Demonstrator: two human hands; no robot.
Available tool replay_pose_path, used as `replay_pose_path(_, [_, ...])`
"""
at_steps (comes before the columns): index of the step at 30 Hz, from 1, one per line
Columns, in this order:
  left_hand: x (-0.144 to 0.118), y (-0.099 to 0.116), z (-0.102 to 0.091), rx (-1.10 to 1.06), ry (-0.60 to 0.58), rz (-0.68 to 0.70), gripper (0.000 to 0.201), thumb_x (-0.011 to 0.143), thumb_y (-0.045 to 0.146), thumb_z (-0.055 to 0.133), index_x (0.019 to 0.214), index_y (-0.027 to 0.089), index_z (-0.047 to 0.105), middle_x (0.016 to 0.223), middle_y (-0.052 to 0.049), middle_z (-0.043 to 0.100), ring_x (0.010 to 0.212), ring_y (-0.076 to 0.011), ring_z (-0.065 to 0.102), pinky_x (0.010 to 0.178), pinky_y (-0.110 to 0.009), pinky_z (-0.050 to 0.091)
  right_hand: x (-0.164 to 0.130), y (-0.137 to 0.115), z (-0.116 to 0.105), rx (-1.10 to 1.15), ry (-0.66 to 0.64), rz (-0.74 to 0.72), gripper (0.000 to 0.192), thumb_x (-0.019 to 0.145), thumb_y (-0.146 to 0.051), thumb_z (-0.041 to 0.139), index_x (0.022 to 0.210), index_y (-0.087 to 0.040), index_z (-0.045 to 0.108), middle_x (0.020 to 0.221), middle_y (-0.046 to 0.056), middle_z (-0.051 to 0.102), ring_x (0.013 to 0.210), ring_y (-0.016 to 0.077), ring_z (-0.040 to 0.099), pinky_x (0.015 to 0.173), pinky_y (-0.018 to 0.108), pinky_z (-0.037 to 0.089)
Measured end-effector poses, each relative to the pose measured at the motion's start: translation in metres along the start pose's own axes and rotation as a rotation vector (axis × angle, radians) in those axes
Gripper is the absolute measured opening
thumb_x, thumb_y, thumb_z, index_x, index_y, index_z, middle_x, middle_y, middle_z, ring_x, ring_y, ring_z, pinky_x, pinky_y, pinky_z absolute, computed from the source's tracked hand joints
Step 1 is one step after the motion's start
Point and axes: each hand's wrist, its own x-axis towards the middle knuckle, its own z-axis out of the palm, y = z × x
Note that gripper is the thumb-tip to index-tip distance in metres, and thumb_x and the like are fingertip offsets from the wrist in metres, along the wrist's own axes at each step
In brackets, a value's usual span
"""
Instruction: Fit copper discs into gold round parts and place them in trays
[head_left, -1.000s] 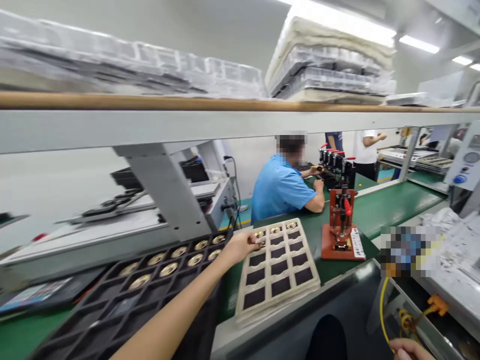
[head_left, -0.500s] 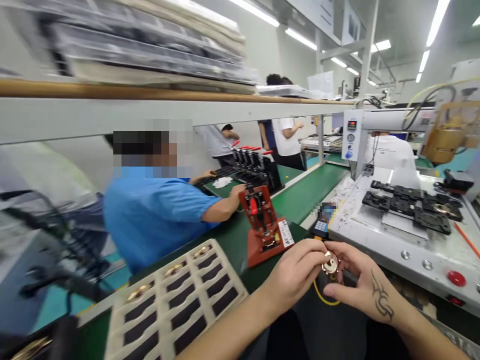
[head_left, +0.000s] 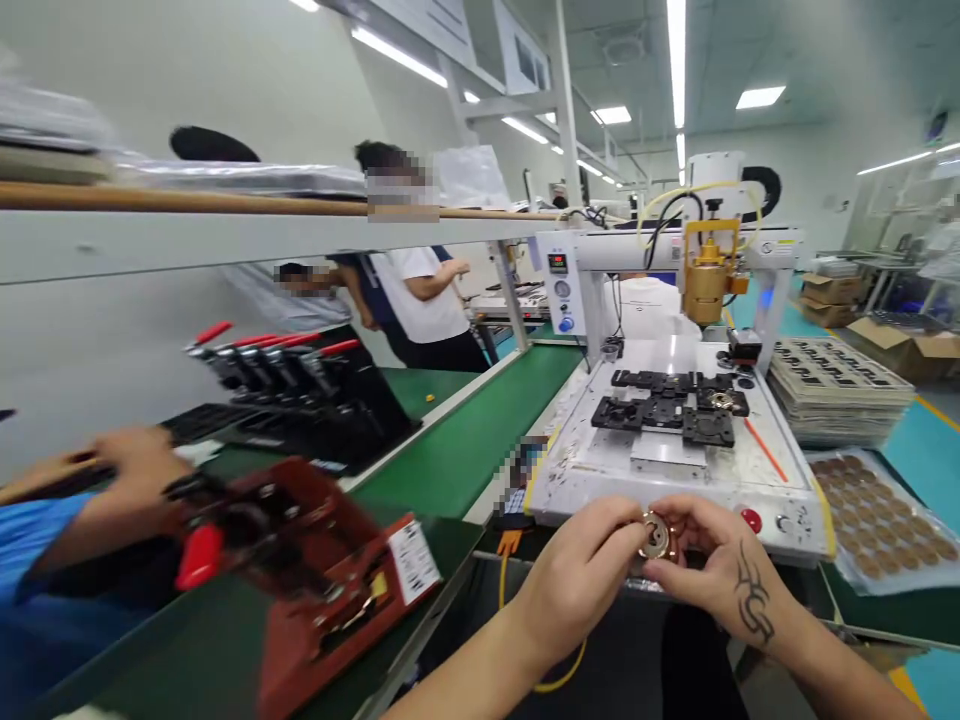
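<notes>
A small round gold-coloured watch case [head_left: 657, 537] is held in front of me, its round inner face showing. My left hand [head_left: 577, 575] is closed, its fingertips pinching the left edge of the watch case. My right hand [head_left: 712, 560] grips the opposite edge between thumb and fingers. Both hands are in front of the white machine's [head_left: 675, 490] near edge. On its bed lie black fixture plates [head_left: 664, 408], and a similar gold part [head_left: 721, 401] sits in one of them.
A red clamp fixture [head_left: 330, 600] stands at the left on the green bench, beside a co-worker's hand [head_left: 142, 465]. Behind it is a black rack of red-handled clamps [head_left: 300, 380]. Stacked trays [head_left: 840, 390] and a sheet of round brown pieces [head_left: 885, 520] lie right. A yellow cable [head_left: 562, 683] hangs below.
My view has swung right, so the compartment tray at the left is out of sight and the machine is nearer the middle. Both hands still hold the watch case.
</notes>
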Motion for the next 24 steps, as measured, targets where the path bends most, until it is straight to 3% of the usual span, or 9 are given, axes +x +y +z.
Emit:
replay_pose_path(3, [0.041, -0.021, 0.028, -0.112, -0.062, -0.114, 0.040, 0.107, 0.012, 0.057, 0.145, 0.023, 0.052, 0.131, -0.013, 0.066, 0.116, -0.0252, 0.070, 0.100, -0.039, 0.062, 0.005, 0.004, -0.048, -0.112, 0.201, -0.011, 0.041, 0.081, -0.036, 0.085, 0.118, -0.020, 0.076, 0.084, 0.001, 0.073, 0.071, 0.0206, 0.067, 0.067, 0.033, 0.058])
replay_pose_path(6, [0.098, -0.053, 0.058, -0.159, -0.187, -0.338, 0.042, 0.103, 0.018, 0.064, 0.144, 0.021, 0.054, 0.137, -0.015, 0.063, 0.124, -0.0278, 0.067, 0.110, -0.045, 0.057, 0.010, 0.003, -0.097, -0.282, 0.389, -0.070, 0.041, 0.081, -0.040, 0.082, 0.117, -0.019, 0.076, 0.078, 0.001, 0.069, 0.068, 0.0211, 0.063, 0.066, 0.035, 0.056])
replay_pose_path(9, [0.157, -0.089, 0.096, -0.145, -0.328, -0.382, 0.033, 0.100, 0.026, 0.072, 0.131, 0.016, 0.066, 0.132, -0.016, 0.067, 0.128, -0.0317, 0.065, 0.115, -0.047, 0.052, 0.008, -0.004, -0.132, -0.428, 0.419, -0.126, 0.035, 0.085, -0.040, 0.080, 0.115, -0.021, 0.077, 0.082, 0.002, 0.069, 0.071, 0.0217, 0.062, 0.067, 0.035, 0.055])
replay_pose_path(12, [0.200, -0.120, 0.132, -0.123, -0.501, -0.390, 0.035, 0.091, 0.036, 0.084, 0.117, 0.015, 0.073, 0.127, -0.015, 0.071, 0.129, -0.0343, 0.065, 0.116, -0.050, 0.050, -0.005, -0.010, -0.155, -0.492, 0.409, -0.148, 0.034, 0.090, -0.042, 0.079, 0.118, -0.024, 0.078, 0.087, 0.003, 0.071, 0.074, 0.0225, 0.064, 0.068, 0.035, 0.056])
replay_pose_path(15, [0.222, -0.142, 0.154, -0.102, -0.703, -0.418, 0.029, 0.096, 0.041, 0.081, 0.108, 0.015, 0.074, 0.117, -0.009, 0.075, 0.111, -0.0281, 0.072, 0.103, -0.049, 0.058, -0.022, -0.007, -0.175, -0.497, 0.465, -0.098, 0.039, 0.090, -0.049, 0.080, 0.120, -0.024, 0.078, 0.086, 0.004, 0.073, 0.074, 0.0244, 0.067, 0.068, 0.037, 0.058])
replay_pose_path(18, [0.233, -0.154, 0.161, -0.103, -0.850, -0.447, 0.027, 0.102, 0.042, 0.075, 0.108, 0.015, 0.074, 0.109, -0.006, 0.076, 0.096, -0.0228, 0.074, 0.089, -0.042, 0.063, -0.029, 0.001, -0.194, -0.486, 0.518, -0.068, 0.046, 0.089, -0.055, 0.081, 0.121, -0.023, 0.078, 0.085, 0.004, 0.073, 0.075, 0.0253, 0.068, 0.069, 0.039, 0.060])
replay_pose_path(21, [0.240, -0.153, 0.165, -0.122, -0.883, -0.459, 0.027, 0.103, 0.041, 0.074, 0.111, 0.015, 0.074, 0.109, -0.005, 0.076, 0.092, -0.0221, 0.074, 0.084, -0.040, 0.064, -0.014, 0.011, -0.205, -0.468, 0.512, -0.078, 0.049, 0.092, -0.057, 0.079, 0.125, -0.021, 0.075, 0.087, 0.004, 0.073, 0.075, 0.0240, 0.066, 0.069, 0.039, 0.059])
replay_pose_path(24, [0.242, -0.146, 0.163, -0.167, -0.800, -0.450, 0.028, 0.103, 0.041, 0.073, 0.111, 0.015, 0.074, 0.109, -0.005, 0.075, 0.091, -0.0215, 0.073, 0.081, -0.038, 0.063, 0.023, 0.022, -0.205, -0.460, 0.432, -0.106, 0.053, 0.098, -0.059, 0.070, 0.129, -0.018, 0.069, 0.090, 0.005, 0.071, 0.073, 0.0221, 0.064, 0.066, 0.037, 0.057])
